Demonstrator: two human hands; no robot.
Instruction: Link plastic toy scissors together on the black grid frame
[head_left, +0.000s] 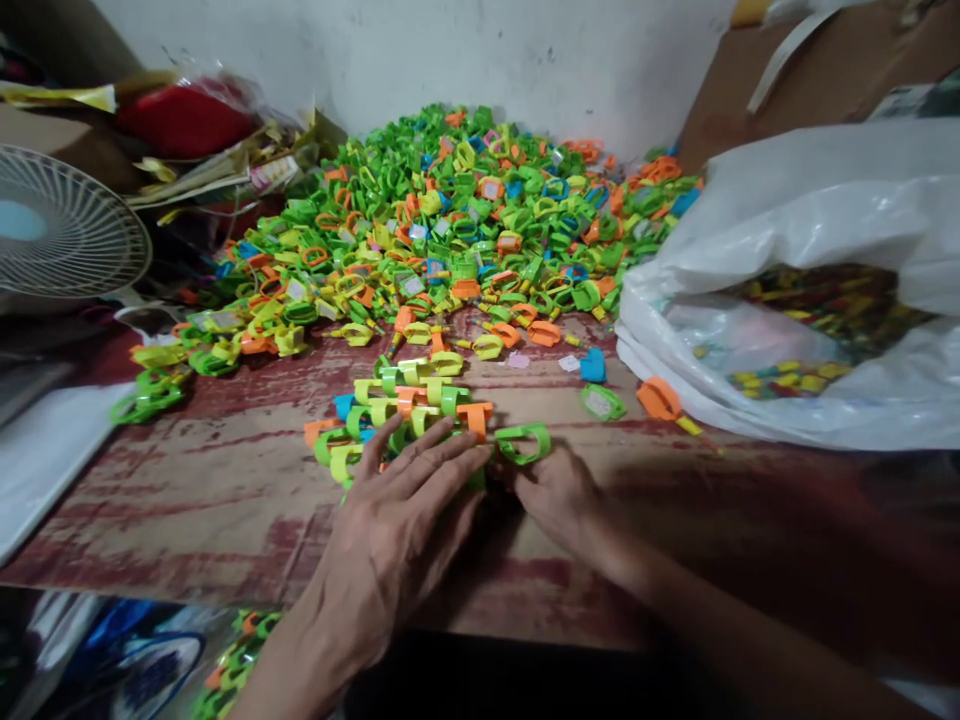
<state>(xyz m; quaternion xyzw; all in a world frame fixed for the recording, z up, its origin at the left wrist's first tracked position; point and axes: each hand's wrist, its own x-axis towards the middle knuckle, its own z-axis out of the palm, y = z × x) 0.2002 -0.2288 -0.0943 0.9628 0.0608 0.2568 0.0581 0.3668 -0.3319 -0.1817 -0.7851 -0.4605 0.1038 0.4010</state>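
My left hand (420, 500) lies over a neat block of plastic watch-shaped bands (405, 400) in green, yellow, orange and blue. Its fingers are stretched out and rest on the near rows, hiding part of them. At the block's right edge, my right hand (559, 495) is closed around a green watch-shaped band (523, 444). The fingertips of this hand are partly hidden. Farther right on the table lie a loose green band (602, 402), a blue piece (592, 365) and an orange band (659, 398) with a yellow end.
A large heap of similar bands (465, 220) rises against the wall. An open white sack (795, 200) holding small colourful pieces stands at the right. To the left are a fan (67, 225) and a white sheet (56, 450). More bands (236, 665) sit below the table's front edge.
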